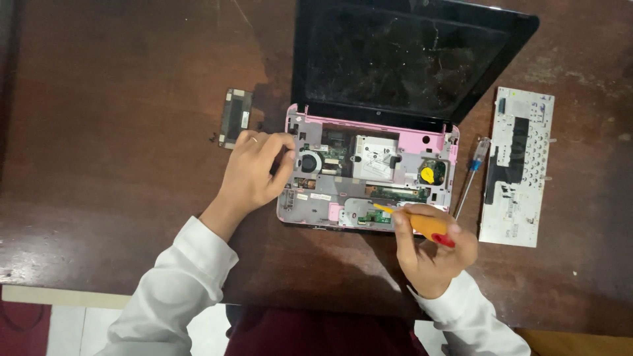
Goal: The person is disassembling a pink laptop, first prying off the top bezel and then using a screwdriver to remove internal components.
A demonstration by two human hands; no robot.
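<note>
On the dark brown wooden table [119,132] a small pink laptop [369,175] lies opened up, its insides bared for access, its removed white keyboard panel [517,168] parked aside. The left hand [254,175] braces the chassis's left edge, fingers curled against it. The right hand [435,247] is closed around an orange-handled screwdriver [422,224], tip angled onto the board just beyond the fingertips.

I see a pink laptop base [369,173] with a black, dusty screen [402,56] on the dark brown wooden table [112,132]. A yellow disc [428,175] shows inside it, amid green circuit boards [397,193]. My right hand [432,247] grips an orange-and-red screwdriver [422,225]. The removed keyboard [517,165] shows its white back with black patches. Both my sleeves [175,290] are white.
</note>
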